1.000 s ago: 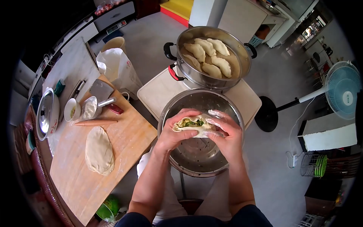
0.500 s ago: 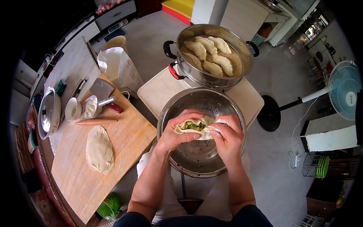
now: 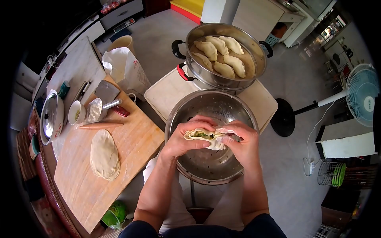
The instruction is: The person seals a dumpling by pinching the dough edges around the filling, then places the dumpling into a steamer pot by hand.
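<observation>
Between my two hands is a partly folded dumpling (image 3: 214, 143), held above a large steel bowl (image 3: 206, 174). Green filling shows through its open upper left part, while the right part of the edge is pressed together. My left hand (image 3: 184, 139) cradles the left end, thumb in front and fingers behind. My right hand (image 3: 243, 141) pinches the dough edge at the right end. Dark specks of filling lie in the bowl. Behind it, a steamer pot (image 3: 222, 81) with black handles holds several closed dumplings (image 3: 224, 69).
A wooden board (image 3: 135, 146) at the left bears a dough piece (image 3: 104, 155), a rolling pin (image 3: 101, 125), a flour scoop (image 3: 95, 111) and a cleaver (image 3: 106, 91). A lidded pot (image 3: 51, 118) stands further left. At the right is a standing fan (image 3: 362, 97).
The dumpling's opening has narrowed as its edges come closer together. My right hand has turned slightly, its fingers now pinching the upper right edge. The view has shifted a little.
</observation>
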Available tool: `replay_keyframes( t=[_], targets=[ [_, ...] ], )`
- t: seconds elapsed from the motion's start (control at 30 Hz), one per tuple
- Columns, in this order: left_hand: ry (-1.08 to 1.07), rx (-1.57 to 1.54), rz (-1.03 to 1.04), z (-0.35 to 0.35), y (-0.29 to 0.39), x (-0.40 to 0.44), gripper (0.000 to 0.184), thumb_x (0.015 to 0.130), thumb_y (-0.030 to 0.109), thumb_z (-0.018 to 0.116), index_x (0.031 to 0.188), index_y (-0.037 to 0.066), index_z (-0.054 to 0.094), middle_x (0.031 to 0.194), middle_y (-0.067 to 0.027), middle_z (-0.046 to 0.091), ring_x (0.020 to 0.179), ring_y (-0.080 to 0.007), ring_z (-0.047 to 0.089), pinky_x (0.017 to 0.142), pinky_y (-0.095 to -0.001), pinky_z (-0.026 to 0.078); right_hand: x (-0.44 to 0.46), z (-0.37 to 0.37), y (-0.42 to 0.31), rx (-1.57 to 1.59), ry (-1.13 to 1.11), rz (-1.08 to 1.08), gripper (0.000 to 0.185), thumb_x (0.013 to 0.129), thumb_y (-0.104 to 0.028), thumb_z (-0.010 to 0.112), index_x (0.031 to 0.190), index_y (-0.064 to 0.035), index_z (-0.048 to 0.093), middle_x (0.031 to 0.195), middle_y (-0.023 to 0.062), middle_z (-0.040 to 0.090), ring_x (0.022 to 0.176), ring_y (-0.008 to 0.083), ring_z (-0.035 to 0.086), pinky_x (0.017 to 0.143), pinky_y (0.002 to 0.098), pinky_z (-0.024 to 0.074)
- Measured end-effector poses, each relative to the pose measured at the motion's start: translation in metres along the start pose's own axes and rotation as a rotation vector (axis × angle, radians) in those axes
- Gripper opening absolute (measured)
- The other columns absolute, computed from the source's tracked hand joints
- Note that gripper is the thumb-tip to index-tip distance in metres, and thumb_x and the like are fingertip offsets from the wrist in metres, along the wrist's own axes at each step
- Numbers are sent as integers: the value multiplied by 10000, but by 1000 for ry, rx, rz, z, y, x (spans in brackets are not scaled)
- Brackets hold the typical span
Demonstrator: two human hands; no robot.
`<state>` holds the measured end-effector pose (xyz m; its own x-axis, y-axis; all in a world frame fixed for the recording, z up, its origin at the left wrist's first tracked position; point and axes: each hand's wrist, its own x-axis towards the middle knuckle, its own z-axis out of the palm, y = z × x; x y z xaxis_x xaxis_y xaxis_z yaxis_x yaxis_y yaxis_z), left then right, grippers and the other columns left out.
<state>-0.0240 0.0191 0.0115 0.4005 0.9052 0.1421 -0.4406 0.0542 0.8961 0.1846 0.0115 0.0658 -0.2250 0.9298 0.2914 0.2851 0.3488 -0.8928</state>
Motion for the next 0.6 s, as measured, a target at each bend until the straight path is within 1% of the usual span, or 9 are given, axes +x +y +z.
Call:
replay_keyframes(
  t=[0.1, 0.2, 0.3, 0.4, 0.43, 0.53, 0.6],
  targets=[
    [5, 1, -8, 1, 0, 0, 409, 701, 34, 849, 1088, 26, 719, 1259, -107, 573, 1169, -205, 555, 984, -328, 452, 0, 1, 0, 22, 9, 8, 248, 704, 113, 736, 935, 23, 739, 907, 95, 704, 841, 185, 674, 767, 288, 530],
    [6, 7, -10, 1, 1, 0, 407, 705, 26, 843, 1093, 23, 716, 1263, -105, 573, 1164, -199, 557, 978, -322, 453, 0, 4, 4, 19, 31, -15, 202, 724, 71, 745, 909, -9, 748, 841, 101, 695, 778, 198, 677, 693, 304, 529],
    [24, -16, -19, 3, -1, 0, 414, 710, 17, 835, 1105, 20, 709, 1267, -101, 573, 1158, -194, 558, 972, -318, 454, 0, 8, 0, -107, 74, -97, 190, 712, 66, 752, 880, -20, 736, 829, 94, 676, 755, 229, 665, 668, 325, 522],
    [59, -33, -15, 5, -6, 2, 421, 714, 10, 827, 1116, 18, 702, 1270, -97, 573, 1154, -191, 558, 969, -315, 453, 2, 15, 3, -317, 140, -285, 206, 693, 51, 765, 876, -34, 723, 823, 86, 651, 735, 263, 647, 644, 347, 512],
    [71, -35, -18, 5, -6, 2, 421, 716, 8, 824, 1118, 17, 701, 1271, -96, 573, 1154, -190, 558, 969, -315, 453, 1, 16, 4, -347, 147, -307, 228, 677, 41, 773, 882, -39, 714, 835, 80, 638, 758, 276, 640, 649, 361, 517],
    [87, -41, -6, 3, -10, 2, 426, 717, 5, 821, 1124, 14, 696, 1271, -94, 574, 1156, -188, 556, 977, -315, 450, -1, 21, 3, -374, 159, -279, 229, 690, 43, 769, 897, -34, 710, 860, 82, 639, 805, 280, 649, 672, 369, 524],
    [99, -51, 6, 2, -12, 2, 434, 716, 6, 821, 1131, 14, 691, 1274, -95, 572, 1159, -188, 554, 985, -316, 447, -2, 21, 2, -375, 117, -248, 251, 697, 28, 774, 930, -30, 703, 895, 91, 638, 829, 290, 654, 687, 379, 532]
  ],
)
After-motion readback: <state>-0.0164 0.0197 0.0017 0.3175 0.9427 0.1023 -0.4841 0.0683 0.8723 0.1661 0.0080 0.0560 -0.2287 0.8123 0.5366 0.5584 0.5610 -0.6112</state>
